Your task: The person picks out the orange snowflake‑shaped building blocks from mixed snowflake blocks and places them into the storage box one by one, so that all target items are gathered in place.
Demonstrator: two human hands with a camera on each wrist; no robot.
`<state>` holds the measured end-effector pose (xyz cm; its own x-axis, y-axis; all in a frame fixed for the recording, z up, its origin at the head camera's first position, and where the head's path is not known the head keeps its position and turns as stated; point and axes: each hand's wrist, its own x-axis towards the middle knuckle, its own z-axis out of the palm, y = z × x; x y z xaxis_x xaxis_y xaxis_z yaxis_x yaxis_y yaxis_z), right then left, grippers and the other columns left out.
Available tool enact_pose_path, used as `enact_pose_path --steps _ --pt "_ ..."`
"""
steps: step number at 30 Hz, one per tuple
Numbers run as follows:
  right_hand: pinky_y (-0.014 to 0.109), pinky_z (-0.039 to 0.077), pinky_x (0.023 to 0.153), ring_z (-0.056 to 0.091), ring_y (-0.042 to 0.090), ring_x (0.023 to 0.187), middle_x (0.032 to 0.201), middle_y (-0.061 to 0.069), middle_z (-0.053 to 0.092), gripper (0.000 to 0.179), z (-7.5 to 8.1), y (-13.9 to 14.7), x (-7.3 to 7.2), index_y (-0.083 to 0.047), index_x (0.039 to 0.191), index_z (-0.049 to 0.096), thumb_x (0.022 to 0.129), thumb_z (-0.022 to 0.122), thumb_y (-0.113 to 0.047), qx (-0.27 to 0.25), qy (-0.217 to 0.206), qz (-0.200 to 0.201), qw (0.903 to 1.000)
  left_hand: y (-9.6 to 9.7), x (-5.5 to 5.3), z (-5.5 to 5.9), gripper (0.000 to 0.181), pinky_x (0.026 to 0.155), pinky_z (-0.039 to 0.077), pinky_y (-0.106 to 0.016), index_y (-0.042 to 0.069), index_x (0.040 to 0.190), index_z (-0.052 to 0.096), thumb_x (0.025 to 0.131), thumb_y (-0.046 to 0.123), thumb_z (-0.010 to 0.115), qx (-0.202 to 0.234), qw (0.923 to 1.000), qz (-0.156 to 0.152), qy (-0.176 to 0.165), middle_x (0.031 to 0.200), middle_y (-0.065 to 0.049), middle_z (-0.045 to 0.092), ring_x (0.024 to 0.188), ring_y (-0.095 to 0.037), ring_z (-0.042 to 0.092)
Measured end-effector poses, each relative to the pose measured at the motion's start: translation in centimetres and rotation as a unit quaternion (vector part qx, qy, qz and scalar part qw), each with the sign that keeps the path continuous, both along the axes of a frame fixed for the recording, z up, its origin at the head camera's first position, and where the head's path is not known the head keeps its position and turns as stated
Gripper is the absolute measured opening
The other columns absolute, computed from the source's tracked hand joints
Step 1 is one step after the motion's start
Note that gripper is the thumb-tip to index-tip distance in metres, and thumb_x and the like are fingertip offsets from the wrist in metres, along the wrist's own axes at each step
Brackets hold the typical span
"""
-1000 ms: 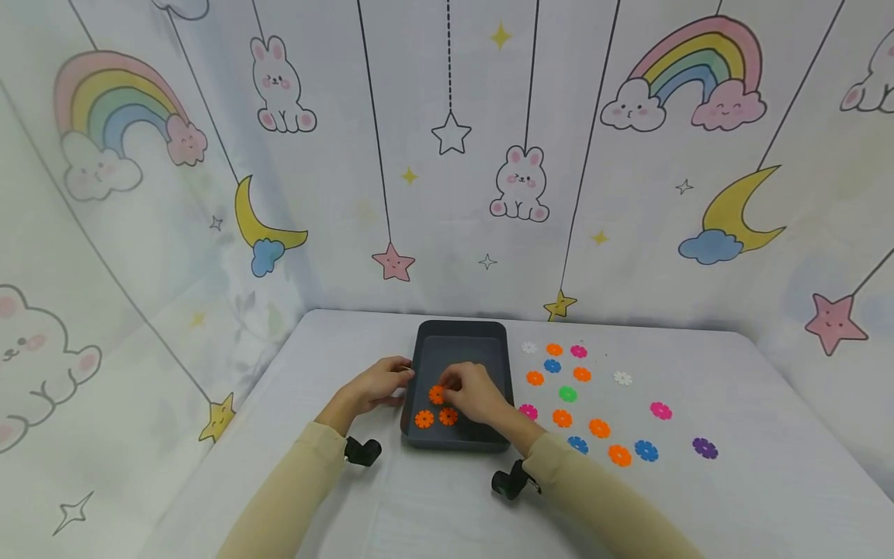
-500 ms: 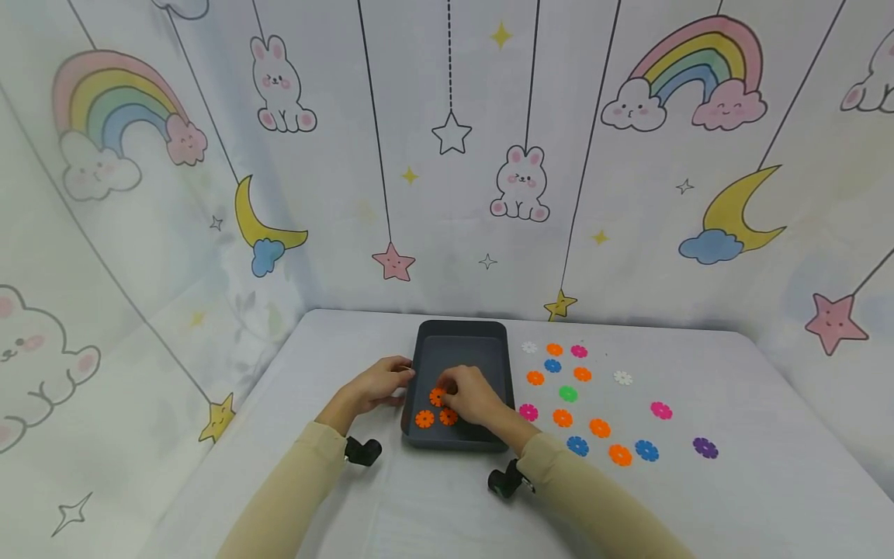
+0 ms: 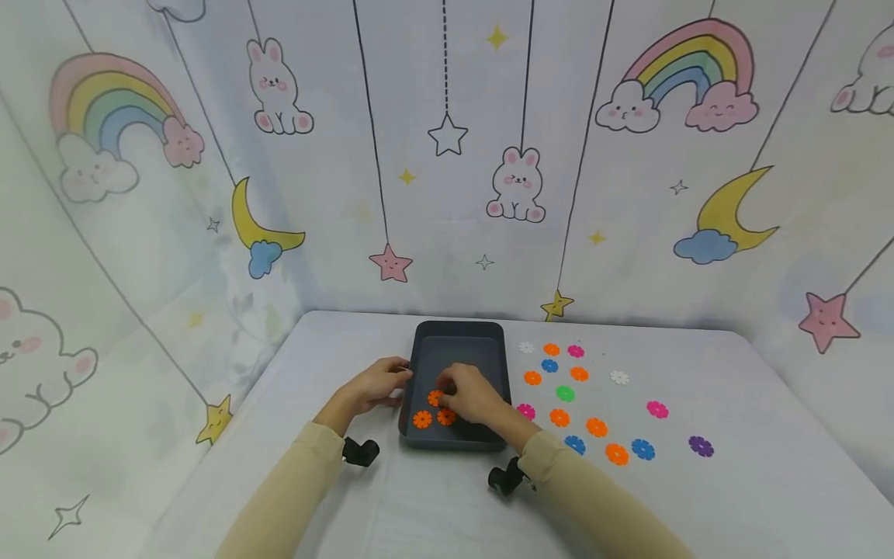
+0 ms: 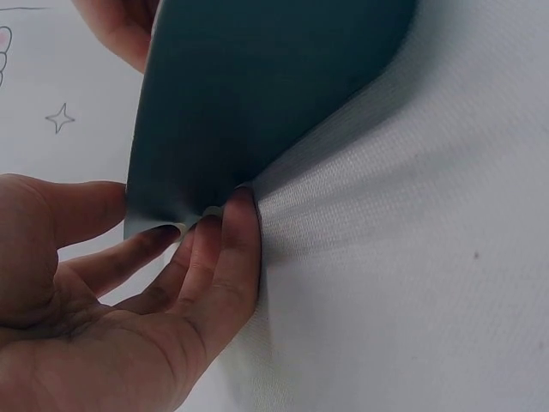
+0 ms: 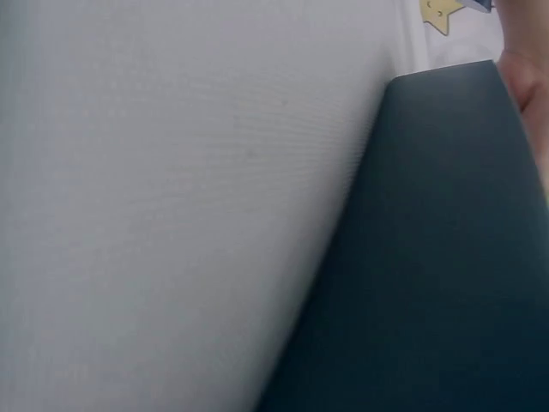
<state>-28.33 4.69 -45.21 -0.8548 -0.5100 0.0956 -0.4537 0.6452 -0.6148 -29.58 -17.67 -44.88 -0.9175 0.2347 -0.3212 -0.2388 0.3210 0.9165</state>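
A dark grey tray [image 3: 457, 353] lies on the white table. My left hand [image 3: 377, 382] holds its left side; in the left wrist view the thumb rests at the rim [image 4: 130, 184] and the curled fingers [image 4: 240, 249] press the outer wall. Inside the tray, my right hand [image 3: 473, 394] pinches an orange flower-shaped disc [image 3: 434, 398], its right part hidden by the fingertips. Just below lie two more orange discs [image 3: 422, 420], the right one [image 3: 445, 417] close under the fingers. The right wrist view is mostly filled by the tray's outer wall [image 5: 429, 240], with those right fingers out of sight.
To the tray's right, several flower-shaped discs lie scattered: orange [image 3: 597, 427], blue [image 3: 643, 449], pink [image 3: 657, 409], green [image 3: 566, 394], white [image 3: 619, 377] and purple [image 3: 701, 446]. A printed cloth [image 3: 447, 217] hangs behind the table.
My right hand has shifted slightly toward me with the orange disc, its wrist moving a little left. The left hand stays at the tray's side. The head view has drifted slightly.
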Motion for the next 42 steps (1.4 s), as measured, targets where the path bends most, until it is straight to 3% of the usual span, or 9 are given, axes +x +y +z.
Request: enact_pose_path --steps 13,22,28,36,42 --pt "0.050 0.053 0.095 0.063 0.037 0.111 0.116 0.017 0.067 0.030 3.1 4.2 1.8 0.003 0.119 0.070 0.092 0.076 -0.008 -0.027 0.020 0.022 0.9992 0.1 0.1 0.1 0.048 0.097 0.055 -0.048 -0.003 0.151 0.040 0.108 0.015 0.050 -0.007 0.9999 0.010 0.000 0.148 -0.023 0.049 0.131 -0.038 0.054" --pt "0.052 0.053 0.094 0.062 0.036 0.108 0.116 0.016 0.068 0.029 4.0 8.9 2.2 -0.003 0.118 0.070 0.092 0.077 -0.012 -0.020 0.034 0.013 0.9991 0.1 0.2 0.1 0.049 0.098 0.055 -0.048 -0.003 0.152 0.039 0.108 0.015 0.050 -0.009 0.9999 0.012 -0.003 0.148 -0.022 0.049 0.130 -0.037 0.055" --pt "0.054 0.053 0.094 0.061 0.036 0.106 0.116 0.016 0.068 0.029 3.7 12.6 1.3 -0.002 0.119 0.070 0.092 0.076 -0.012 -0.021 0.032 -0.029 0.9988 0.1 0.1 0.1 0.048 0.095 0.056 -0.046 -0.003 0.152 0.040 0.108 0.015 0.050 -0.005 0.9999 0.008 -0.002 0.148 -0.023 0.050 0.130 -0.036 0.055" --pt "0.043 0.056 0.084 0.062 0.033 0.099 0.114 0.020 0.068 0.030 3.6 18.3 -0.6 0.004 0.118 0.067 0.093 0.074 -0.011 0.004 0.050 -0.073 0.9961 0.1 0.1 -0.1 0.048 0.092 0.057 -0.043 -0.003 0.152 0.040 0.108 0.015 0.050 -0.004 1.0000 0.003 0.000 0.146 -0.021 0.051 0.128 -0.034 0.056" --pt "0.037 0.055 0.076 0.062 0.031 0.097 0.113 0.022 0.068 0.034 3.0 21.0 -2.2 0.009 0.120 0.066 0.094 0.072 -0.013 0.023 0.038 -0.115 0.9924 0.0 0.1 -0.1 0.047 0.088 0.057 -0.040 -0.003 0.151 0.041 0.108 0.014 0.050 0.000 1.0000 0.002 0.003 0.144 -0.020 0.054 0.126 -0.032 0.058"
